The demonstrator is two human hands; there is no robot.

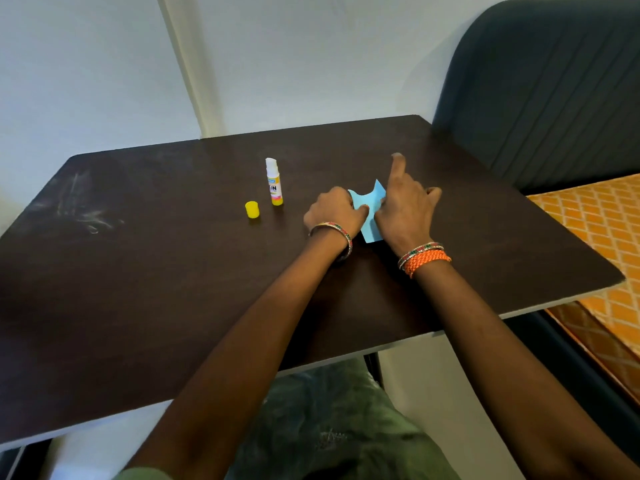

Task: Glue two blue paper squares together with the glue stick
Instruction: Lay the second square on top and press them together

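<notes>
We see both hands at the blue paper [367, 216], which lies on the dark table [173, 271] a bit right of centre. The left hand [334, 211] sits on the paper's left edge w/ fingers curled; its thumb tip rests on the blue surface, pressing it down. The right hand [405, 209] covers the paper's right side, most fingers bent down onto the sheet, index finger sticking up & away from it. The far edge of the paper curls up off the table between the hands; the near corner pokes out flat by the right wrist. We can't tell whether it's one sheet or two stacked. The glue stick [274, 183] stands upright left of the hands, uncapped, white glue showing at the top, yellow base. Its yellow cap [252, 210] stands just beside it, front-left, not touching. Both are apart from the paper. Bangles [334, 232] sit on the left wrist, bangles plus orange cord [427, 259] on the right. A dark padded headboard [540, 91] and orange patterned bedding [595, 230] lie to the right of the table, w/ a pale wall [86, 64] behind.
</notes>
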